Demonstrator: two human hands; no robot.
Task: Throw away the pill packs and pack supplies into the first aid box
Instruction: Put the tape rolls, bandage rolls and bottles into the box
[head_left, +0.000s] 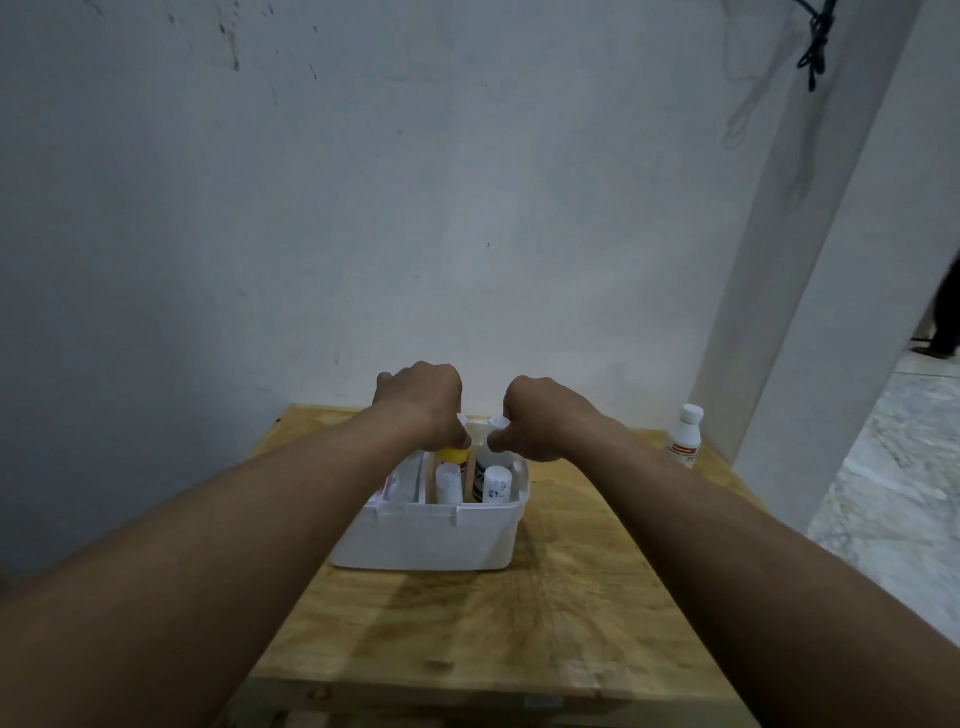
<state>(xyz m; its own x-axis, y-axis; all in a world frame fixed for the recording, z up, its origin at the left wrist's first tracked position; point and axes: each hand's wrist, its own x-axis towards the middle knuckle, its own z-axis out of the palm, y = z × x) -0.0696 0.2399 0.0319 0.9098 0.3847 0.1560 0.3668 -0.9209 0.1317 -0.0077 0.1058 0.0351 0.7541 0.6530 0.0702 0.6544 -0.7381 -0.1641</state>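
The white first aid box (431, 535) sits open mid-table (519, 623), holding upright bottles, 1 yellow-capped (451, 455). My left hand (421, 402) and right hand (545, 421) each pinch a white piece (497, 422) above it. A white bottle (685, 436) stands upright outside, well right.

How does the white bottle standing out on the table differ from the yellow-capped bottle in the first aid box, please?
The white bottle stands alone near the table's far right edge, untouched; the yellow-capped bottle sits inside the first aid box, under the left hand. The white bottle's cap is white and its whole body shows; the yellow-capped bottle shows little beyond its cap. Both stand upright.
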